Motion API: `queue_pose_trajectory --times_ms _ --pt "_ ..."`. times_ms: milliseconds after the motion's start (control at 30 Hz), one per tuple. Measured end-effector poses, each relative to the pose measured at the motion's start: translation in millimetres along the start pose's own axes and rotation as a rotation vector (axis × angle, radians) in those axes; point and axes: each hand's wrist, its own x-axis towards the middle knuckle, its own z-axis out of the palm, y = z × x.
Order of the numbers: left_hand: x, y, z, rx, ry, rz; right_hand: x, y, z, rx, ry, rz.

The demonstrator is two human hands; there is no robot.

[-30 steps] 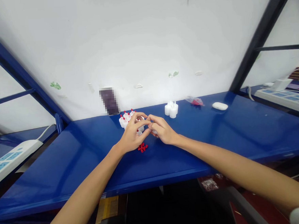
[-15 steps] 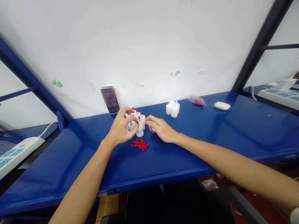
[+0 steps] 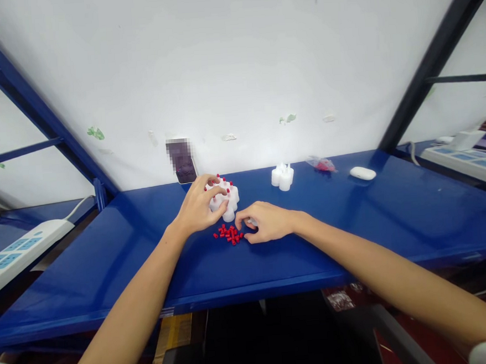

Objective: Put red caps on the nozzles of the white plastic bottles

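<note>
Thumb and forefinger parted, our right hand (image 3: 271,221) hovers at the right edge of the red caps (image 3: 232,235), its other fingers curled round a white piece (image 3: 252,222), mostly hidden. Behind the caps, our left hand (image 3: 198,207) arches, fingers spread, over white bottles (image 3: 230,206) standing upright, tips skyward, partly covered; we cannot tell whether it touches them.

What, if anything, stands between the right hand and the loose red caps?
Nothing visible: the right hand is at the right edge of the red caps. The white bottles stand beyond them, not between.
</note>
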Motion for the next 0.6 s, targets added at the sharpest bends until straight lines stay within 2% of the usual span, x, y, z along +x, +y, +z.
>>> queue_pose_trajectory --times_ms 267,333,500,600 --pt "2 4 3.4 -0.028 0.074 0.01 1 2 4 0.048 0.008 -0.021" --pt "2 4 3.4 -0.036 0.09 0.016 3 3 5 0.147 0.093 0.015" --pt "2 10 3.4 -0.09 0.114 0.048 12 7 3 0.616 0.47 0.136" --pt "3 15 6.4 -0.144 0.116 0.063 16 10 2 0.81 0.518 0.15"
